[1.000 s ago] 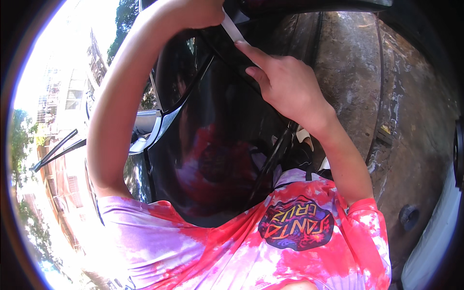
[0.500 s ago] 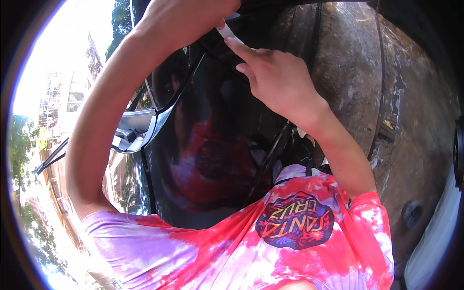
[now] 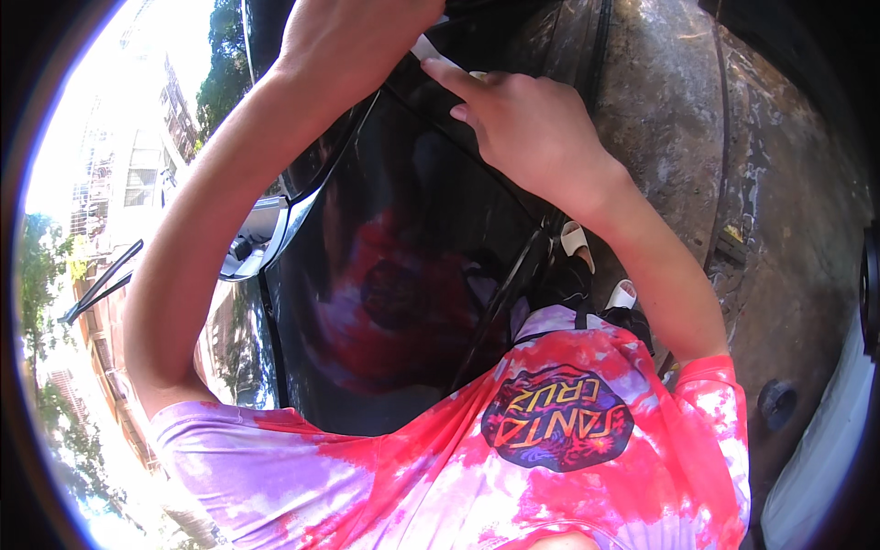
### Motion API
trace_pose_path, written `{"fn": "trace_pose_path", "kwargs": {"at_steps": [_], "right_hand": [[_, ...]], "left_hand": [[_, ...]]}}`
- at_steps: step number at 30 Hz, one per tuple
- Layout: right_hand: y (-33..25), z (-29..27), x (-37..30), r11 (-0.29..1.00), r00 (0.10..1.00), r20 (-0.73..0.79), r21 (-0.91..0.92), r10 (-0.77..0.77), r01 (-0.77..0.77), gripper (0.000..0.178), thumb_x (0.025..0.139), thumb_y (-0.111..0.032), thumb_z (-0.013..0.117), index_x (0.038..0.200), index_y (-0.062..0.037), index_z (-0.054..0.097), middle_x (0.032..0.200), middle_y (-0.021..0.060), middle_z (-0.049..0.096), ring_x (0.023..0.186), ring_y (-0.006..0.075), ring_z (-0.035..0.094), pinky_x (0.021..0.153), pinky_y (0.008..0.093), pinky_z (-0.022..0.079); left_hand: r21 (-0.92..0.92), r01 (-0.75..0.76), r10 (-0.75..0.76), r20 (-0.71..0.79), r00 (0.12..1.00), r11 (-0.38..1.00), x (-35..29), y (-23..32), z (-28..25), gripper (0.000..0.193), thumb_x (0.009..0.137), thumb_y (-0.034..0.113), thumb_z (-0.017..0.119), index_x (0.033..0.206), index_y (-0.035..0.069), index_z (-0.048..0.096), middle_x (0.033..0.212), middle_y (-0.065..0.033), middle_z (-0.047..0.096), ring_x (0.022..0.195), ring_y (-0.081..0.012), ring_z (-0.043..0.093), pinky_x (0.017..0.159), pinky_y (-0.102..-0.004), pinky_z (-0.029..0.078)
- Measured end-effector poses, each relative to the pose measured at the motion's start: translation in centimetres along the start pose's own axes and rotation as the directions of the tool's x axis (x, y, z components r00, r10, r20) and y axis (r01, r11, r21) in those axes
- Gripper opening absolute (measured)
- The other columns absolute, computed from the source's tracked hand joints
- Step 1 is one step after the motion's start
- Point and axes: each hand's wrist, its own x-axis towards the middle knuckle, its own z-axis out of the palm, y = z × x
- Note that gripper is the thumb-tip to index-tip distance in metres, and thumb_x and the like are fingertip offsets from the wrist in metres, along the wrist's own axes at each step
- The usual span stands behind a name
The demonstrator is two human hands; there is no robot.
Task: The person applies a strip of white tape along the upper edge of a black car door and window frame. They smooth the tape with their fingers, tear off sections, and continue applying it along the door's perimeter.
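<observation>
Clearly, the biggest thing before me is the glossy black car (image 3: 431, 202), its panel mirroring a red and purple shirt. Stained ground (image 3: 665, 156) runs along the right of the car. Close against the car's near side is the person in that tie-dyed shirt (image 3: 367, 477), while a whitish sheet (image 3: 816, 440) lies across the ground, well apart from the car.

Both forearms reach over the panel. The right hand (image 3: 545, 137) is above the car with its index finger stretched out, the fingertip on a narrow white strip; the thumb sits apart, and I cannot tell whether the folded fingers grip anything. The left hand (image 3: 367, 27) is at the car's far end, cut off by the upper edge, so its grasp is hidden from me.

A silver-edged mirror (image 3: 261, 234) juts from the car's left, and pale sandals (image 3: 575, 238) show to its right. Smallest is the strip (image 3: 423, 49), over the car between the hands. Both hands are already at it, so I judge the handling underway and unfinished; how much remains I cannot tell.
</observation>
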Motion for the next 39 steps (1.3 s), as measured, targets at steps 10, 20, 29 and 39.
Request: {"fn": "trace_pose_path", "kwargs": {"at_steps": [10, 20, 29, 39], "right_hand": [[0.9, -0.9, 0.6, 0.992, 0.997, 0.046, -0.101, -0.067, 0.071, 0.048, 0.095, -0.018, 0.063, 0.142, -0.0204, 0.054, 0.079, 0.0112, 0.073, 0.073, 0.0302, 0.073, 0.063, 0.0443, 0.058], [-0.7, -0.1, 0.3, 0.984, 0.995, 0.090, -0.173, 0.053, -0.037, 0.053, 0.094, -0.016, 0.065, 0.146, -0.0205, 0.054, 0.088, 0.0111, 0.069, 0.077, 0.0321, 0.071, 0.065, 0.0444, 0.057], [1.3, 1.3, -1.3, 0.986, 0.982, -0.128, -0.115, -0.135, 0.121, 0.054, 0.091, -0.008, 0.058, 0.144, -0.0104, 0.056, 0.073, 0.0113, 0.068, 0.061, 0.0263, 0.070, 0.056, 0.0403, 0.056], [2.7, 1.2, -0.3, 0.982, 0.978, -0.101, -0.051, -0.184, 0.180, 0.055, 0.087, -0.004, 0.058, 0.141, -0.0175, 0.061, 0.084, 0.0069, 0.071, 0.076, 0.0281, 0.072, 0.067, 0.0423, 0.059]], "left_hand": [[0.032, 0.062, -0.063, 0.025, 0.998, 0.998, -0.2, 0.5, 0.0, 0.012, 0.081, 0.024, 0.072, 0.071, 0.018, 0.075, 0.072, -0.0007, 0.071, 0.074, -0.0181, 0.070, 0.085, -0.0346, 0.048], [-0.050, -0.153, 0.154, 0.003, 0.988, 0.987, -0.6, 0.6, 0.6, 0.009, 0.081, 0.022, 0.070, 0.083, 0.017, 0.078, 0.088, 0.0009, 0.074, 0.081, -0.0167, 0.072, 0.084, -0.0335, 0.052], [-0.039, -0.121, 0.127, 0.343, 0.931, 0.992, 0.9, 2.1, -2.0, 0.011, 0.081, 0.019, 0.071, 0.090, 0.017, 0.077, 0.089, -0.0016, 0.075, 0.084, -0.0207, 0.075, 0.072, -0.0365, 0.057], [-0.031, 0.077, -0.056, 0.440, 0.896, 0.997, 0.4, 2.2, -0.3, 0.023, 0.079, 0.012, 0.075, 0.102, 0.016, 0.075, 0.103, -0.0097, 0.074, 0.103, -0.0307, 0.071, 0.083, -0.0426, 0.057]]}}
